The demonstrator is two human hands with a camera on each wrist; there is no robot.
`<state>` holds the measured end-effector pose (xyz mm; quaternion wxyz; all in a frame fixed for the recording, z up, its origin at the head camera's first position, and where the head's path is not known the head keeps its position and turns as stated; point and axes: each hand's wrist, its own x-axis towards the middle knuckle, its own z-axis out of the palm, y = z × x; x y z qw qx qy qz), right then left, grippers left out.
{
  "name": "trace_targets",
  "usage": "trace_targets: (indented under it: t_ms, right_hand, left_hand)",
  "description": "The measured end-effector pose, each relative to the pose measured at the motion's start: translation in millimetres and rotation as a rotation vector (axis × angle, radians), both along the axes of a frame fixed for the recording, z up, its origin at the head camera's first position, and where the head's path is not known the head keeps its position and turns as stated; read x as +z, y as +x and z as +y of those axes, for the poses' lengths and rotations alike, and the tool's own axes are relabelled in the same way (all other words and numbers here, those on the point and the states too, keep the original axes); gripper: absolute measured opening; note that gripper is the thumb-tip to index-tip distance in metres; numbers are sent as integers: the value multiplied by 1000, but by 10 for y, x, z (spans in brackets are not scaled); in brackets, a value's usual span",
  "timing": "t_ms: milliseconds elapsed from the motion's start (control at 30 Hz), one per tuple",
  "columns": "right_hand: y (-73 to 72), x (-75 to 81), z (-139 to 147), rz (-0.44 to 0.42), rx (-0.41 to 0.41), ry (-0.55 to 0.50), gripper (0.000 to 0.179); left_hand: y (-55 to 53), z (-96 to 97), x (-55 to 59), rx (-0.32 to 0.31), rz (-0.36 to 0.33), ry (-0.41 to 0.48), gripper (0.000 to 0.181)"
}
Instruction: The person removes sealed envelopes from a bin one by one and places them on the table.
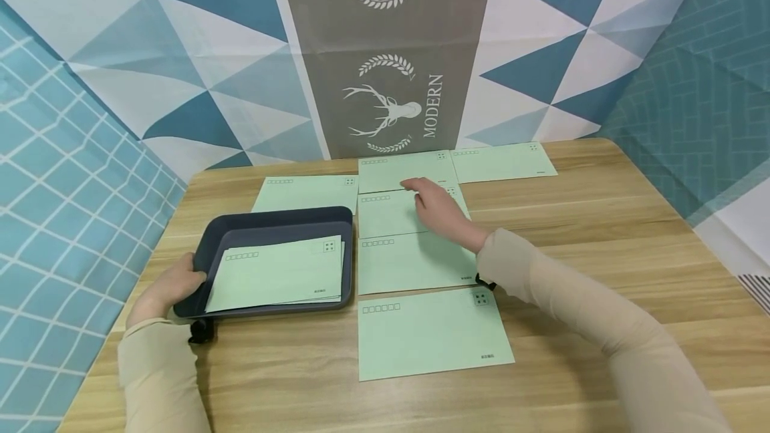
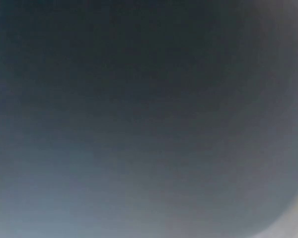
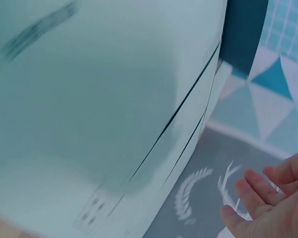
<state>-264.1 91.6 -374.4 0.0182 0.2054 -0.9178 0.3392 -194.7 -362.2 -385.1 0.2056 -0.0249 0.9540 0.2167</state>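
My left hand (image 1: 171, 286) grips the left edge of a dark grey tray (image 1: 283, 224). Inside it lies a small stack of pale green envelopes (image 1: 277, 276), slightly fanned. In the left wrist view a blurred dark surface fills nearly everything. My right hand (image 1: 442, 209) is over the second envelope (image 1: 388, 216) from the back in a column of several. Nothing is in its fingers; the right wrist view shows that hand (image 3: 268, 203) with loosely bent, spread fingers, beside a large close envelope (image 3: 99, 99). The nearest envelope (image 1: 433, 336) in the column lies flat.
Another envelope (image 1: 502, 162) lies at the back right, touching the column's rearmost envelope (image 1: 409, 169). Behind the tray, one more envelope (image 1: 307, 194) is partly covered by the rim. The wooden table (image 1: 601, 239) ends at a patterned wall covering (image 1: 391, 52).
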Motion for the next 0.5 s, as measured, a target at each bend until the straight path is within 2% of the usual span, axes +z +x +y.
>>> trace_targets:
  t_ms: [233, 500]
  right_hand:
    - [95, -10, -353, 87, 73, 143, 36]
    - [189, 21, -692, 174, 160, 231, 31]
  left_hand:
    - [-2, -8, 20, 5, 8, -58, 62]
    - [-4, 11, 35, 1, 77, -98, 53]
